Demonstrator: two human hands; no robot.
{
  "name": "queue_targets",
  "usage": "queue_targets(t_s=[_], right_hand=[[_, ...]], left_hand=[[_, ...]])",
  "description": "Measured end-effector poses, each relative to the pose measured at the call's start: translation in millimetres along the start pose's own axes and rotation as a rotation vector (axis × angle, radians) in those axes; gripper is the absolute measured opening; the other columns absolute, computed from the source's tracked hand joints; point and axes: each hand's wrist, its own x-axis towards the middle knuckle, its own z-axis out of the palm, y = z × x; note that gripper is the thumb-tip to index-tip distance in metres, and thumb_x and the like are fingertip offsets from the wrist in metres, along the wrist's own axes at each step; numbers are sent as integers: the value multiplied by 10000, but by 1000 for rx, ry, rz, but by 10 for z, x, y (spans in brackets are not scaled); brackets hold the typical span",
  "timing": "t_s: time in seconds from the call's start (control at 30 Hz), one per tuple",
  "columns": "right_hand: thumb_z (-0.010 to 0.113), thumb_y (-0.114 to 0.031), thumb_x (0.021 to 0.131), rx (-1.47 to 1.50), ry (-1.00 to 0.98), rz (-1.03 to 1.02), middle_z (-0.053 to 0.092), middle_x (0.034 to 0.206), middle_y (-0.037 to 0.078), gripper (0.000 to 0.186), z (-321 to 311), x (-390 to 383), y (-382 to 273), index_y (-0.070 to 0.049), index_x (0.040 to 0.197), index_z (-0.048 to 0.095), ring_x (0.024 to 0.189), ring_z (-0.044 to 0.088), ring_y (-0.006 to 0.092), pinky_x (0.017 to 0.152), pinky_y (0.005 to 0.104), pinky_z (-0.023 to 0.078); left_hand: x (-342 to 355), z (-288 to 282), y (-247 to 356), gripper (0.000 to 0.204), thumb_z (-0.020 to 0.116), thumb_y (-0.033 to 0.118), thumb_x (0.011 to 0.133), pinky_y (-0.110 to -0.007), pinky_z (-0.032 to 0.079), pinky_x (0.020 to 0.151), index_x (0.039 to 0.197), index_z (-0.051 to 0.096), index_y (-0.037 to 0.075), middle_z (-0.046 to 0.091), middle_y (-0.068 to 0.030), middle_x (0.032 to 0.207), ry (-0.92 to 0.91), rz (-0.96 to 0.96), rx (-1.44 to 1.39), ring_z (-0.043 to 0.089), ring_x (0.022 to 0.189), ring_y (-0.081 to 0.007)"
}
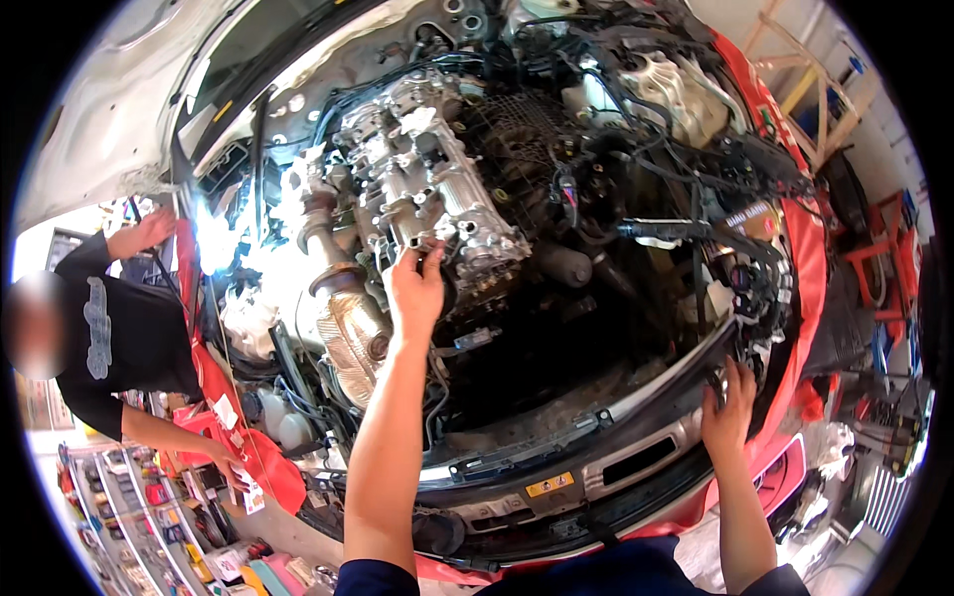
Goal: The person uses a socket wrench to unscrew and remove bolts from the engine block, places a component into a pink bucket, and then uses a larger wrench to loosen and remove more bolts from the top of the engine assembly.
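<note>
My left hand reaches over the engine bay to the near end of the engine. Its thumb and fingers come together at a fitting on the engine's side; what sits between the fingertips is too small to make out. Just left of it stands a metal exhaust pipe with a ribbed heat shield. At the front right corner, my right hand rests by the dark front crossmember. Its fingers curl around a small shiny metal piece, mostly covered, whose kind I cannot tell.
A person in a black shirt stands at the left side of the car, one hand near the raised hood. Red covers drape the fenders. Wiring and hoses lie along the right. Shelves of tools stand lower left.
</note>
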Motion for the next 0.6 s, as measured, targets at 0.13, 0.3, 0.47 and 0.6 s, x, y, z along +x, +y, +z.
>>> queue_targets(t_s=[0.13,0.3,0.47,0.6], right_hand=[[604,-22,840,29,187,-60,527,1189,221,387,-69,316,-239,7,1223,553,1100,517,396,969,429,414],[662,-56,841,525,-127,-386,606,802,139,185,-19,1178,-1943,-10,1017,628,679,605,322,629,379,501],[569,-335,916,187,-475,-790,669,809,170,330,462,1821,-3533,-11,947,626,759,660,364,665,457,519],[545,-229,891,-91,-553,-1006,686,873,164,228,727,1920,-3850,-29,899,653,841,685,314,749,416,554]], left_hand=[[-17,46,92,296,796,200,781,-284,454,596,748,608,-26,663,-89,671,136,-172,23,556,581,-127],[-6,17,7,334,785,226,772,-351,472,607,775,590,-45,636,-136,695,151,-66,53,586,615,-259],[37,95,-274,185,710,132,776,-388,501,692,832,616,-17,643,-180,838,137,177,-49,624,780,-353],[47,14,46,208,667,172,774,-412,515,708,921,624,32,668,-172,850,87,186,99,653,826,-356]])
